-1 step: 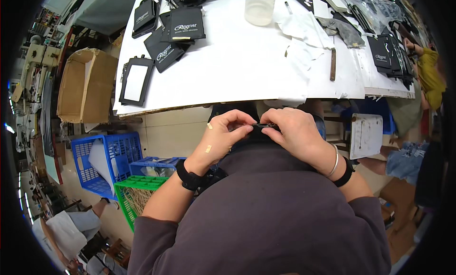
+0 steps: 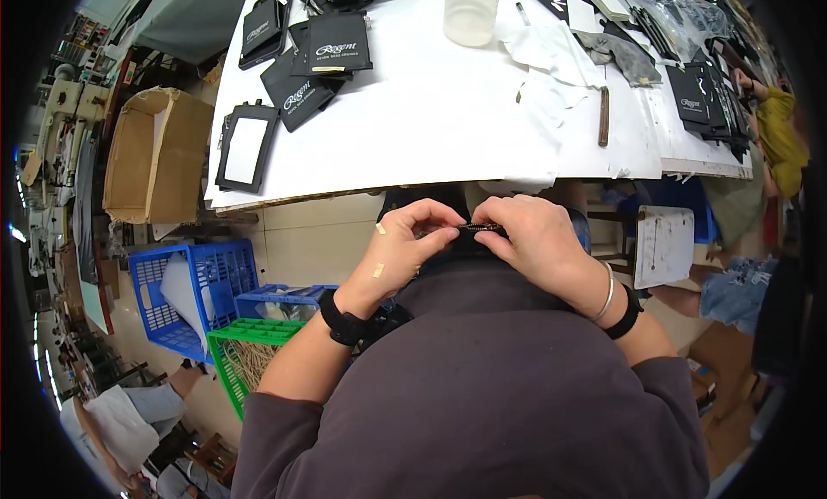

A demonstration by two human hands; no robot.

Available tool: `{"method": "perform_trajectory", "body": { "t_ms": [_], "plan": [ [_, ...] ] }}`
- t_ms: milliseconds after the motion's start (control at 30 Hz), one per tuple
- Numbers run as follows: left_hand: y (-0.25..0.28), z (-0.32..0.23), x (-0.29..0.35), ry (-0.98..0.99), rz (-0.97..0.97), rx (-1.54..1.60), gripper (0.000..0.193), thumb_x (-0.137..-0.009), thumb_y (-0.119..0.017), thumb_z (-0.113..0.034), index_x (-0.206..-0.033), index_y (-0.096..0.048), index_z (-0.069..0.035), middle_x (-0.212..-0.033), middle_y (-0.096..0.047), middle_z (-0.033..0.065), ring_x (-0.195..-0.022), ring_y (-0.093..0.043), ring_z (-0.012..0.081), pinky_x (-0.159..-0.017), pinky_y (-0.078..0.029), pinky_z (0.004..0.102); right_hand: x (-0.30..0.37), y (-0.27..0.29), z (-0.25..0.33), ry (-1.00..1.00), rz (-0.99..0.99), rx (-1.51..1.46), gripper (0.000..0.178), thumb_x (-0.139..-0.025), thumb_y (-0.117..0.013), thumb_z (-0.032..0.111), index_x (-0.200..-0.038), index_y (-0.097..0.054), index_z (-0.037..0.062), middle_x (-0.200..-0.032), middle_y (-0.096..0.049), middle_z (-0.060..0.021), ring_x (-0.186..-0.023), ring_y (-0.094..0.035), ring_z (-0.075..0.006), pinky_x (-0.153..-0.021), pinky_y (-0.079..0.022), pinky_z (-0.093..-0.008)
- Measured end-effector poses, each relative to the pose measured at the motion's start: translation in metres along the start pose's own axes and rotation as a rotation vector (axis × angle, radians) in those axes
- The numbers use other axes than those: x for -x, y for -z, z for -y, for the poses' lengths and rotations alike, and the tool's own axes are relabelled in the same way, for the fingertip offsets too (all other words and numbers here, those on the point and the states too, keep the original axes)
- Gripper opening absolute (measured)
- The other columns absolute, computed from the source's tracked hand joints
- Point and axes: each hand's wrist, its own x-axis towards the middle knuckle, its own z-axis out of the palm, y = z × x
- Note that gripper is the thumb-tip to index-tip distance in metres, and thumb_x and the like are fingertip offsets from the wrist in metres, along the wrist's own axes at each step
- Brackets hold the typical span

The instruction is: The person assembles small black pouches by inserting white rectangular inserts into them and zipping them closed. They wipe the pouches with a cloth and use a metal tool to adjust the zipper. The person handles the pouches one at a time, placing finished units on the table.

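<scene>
In front of my belly, just off the table's near edge, both hands pinch a thin dark strip [image 2: 479, 227] with a toothed-looking, greyish edge, possibly a zipper. My left hand [image 2: 398, 247] has thumb and forefinger closed at its left end, and bits of tan tape stick to the back of that hand. My right hand [image 2: 538, 240] pinches the strip between thumb and fingers, close to the left fingertips. Much of the strip is covered by my fingers. Beyond it on the table lie black pouches [image 2: 338, 44] and a black holder with a white panel [image 2: 247, 148].
The white-covered table [image 2: 413, 128] bears a plastic container [image 2: 471, 15], white cloth scraps [image 2: 551, 55], a brown-handled tool [image 2: 604, 117] and more black pouches [image 2: 702, 102]. Left are a cardboard box [image 2: 155, 159], blue crate [image 2: 194, 283] and green crate [image 2: 250, 344]. Other people sit on both sides.
My hands and the strip stay in place. The person at the lower left has shifted slightly.
</scene>
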Motion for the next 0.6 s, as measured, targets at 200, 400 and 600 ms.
{"method": "perform_trajectory", "body": {
  "t_ms": [200,400,600],
  "plan": [
    [-0.0017,-0.0003,-0.0004,-0.036,0.005,-0.097,0.014,-0.08,-0.06,0.001,-0.094,-0.06,-0.002,-0.092,-0.061,0.0028,-0.085,-0.056,0.0076,-0.075,-0.047,0.0207,0.0025,-0.0028,-0.0024,0.037,-0.038,0.033,0.017,-0.072,-0.068,0.015,-0.082,-0.055,0.011,-0.066,-0.055,-0.0025,-0.065,-0.055,-0.0219,-0.059,-0.044,-0.0349],
    [-0.0056,-0.0039,-0.0021,-0.037,-0.003,-0.089,0.016,-0.079,-0.06,0.003,-0.094,-0.06,-0.001,-0.091,-0.061,0.0033,-0.083,-0.057,0.0088,-0.075,-0.047,0.0217,0.0038,-0.0001,-0.0013,-0.011,-0.021,0.026,0.017,-0.072,-0.068,0.016,-0.082,-0.055,0.0113,-0.067,-0.056,-0.0036,-0.066,-0.057,-0.0228,-0.059,-0.045,-0.0354],
    [-0.0066,-0.0087,-0.0083,-0.156,-0.014,-0.156,0.016,-0.079,-0.061,0.002,-0.095,-0.06,-0.001,-0.092,-0.061,0.0043,-0.081,-0.056,0.0096,-0.073,-0.047,0.0223,0.0001,0.0053,0.001,-0.028,-0.079,-0.071,0.013,-0.077,-0.063,0.02,-0.083,-0.056,0.0108,-0.071,-0.059,-0.0072,-0.068,-0.059,-0.0263,-0.059,-0.047,-0.038]
  ]
}}
